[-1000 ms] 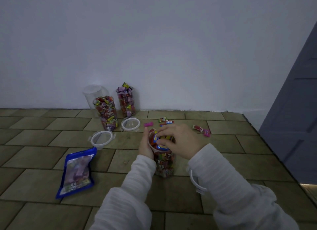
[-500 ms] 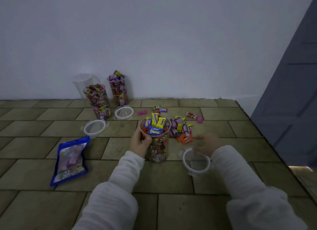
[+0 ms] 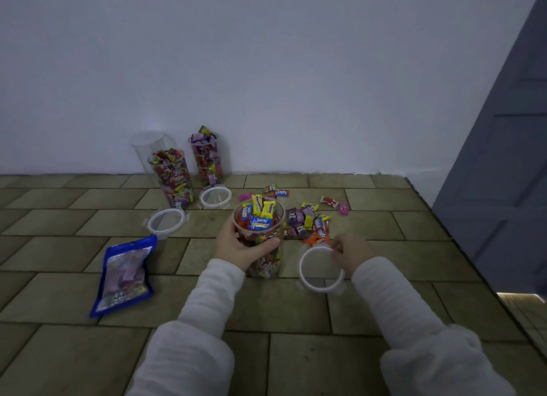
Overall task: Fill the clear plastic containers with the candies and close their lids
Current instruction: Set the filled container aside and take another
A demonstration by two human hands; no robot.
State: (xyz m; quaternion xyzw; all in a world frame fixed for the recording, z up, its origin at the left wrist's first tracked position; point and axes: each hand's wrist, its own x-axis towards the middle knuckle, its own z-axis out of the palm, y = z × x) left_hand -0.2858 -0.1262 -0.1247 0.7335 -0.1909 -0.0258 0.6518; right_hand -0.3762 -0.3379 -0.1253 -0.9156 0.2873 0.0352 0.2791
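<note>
Since a second ago: right hand [image 3: 350, 252] has left the jar [image 3: 259, 239] mouth and dropped to the lid [image 3: 321, 268] on the floor; left hand [image 3: 241, 244] still wraps the jar.
Left hand: fingers and thumb curled round the jar's upper wall, steadying it upright on the tiled floor [image 3: 74, 351].
Right hand: fingers curled at the lid's rim at about 1 o'clock, seemingly pinching it; the lid's near edge sits on the floor.
Jar: heaped above the rim with wrapped candies [image 3: 260, 215]; likely fairly heavy, smooth-walled and slippery, best held round the middle.
Lid: looks light, stiff and thin; take it by the rim or its side tabs.
Position: lid lies just beside the jar at its 4 o'clock; loose candies [image 3: 307, 225] at the jar's 2 o'clock.
Risk: protruding wrappers may stop the lid seating.
</note>
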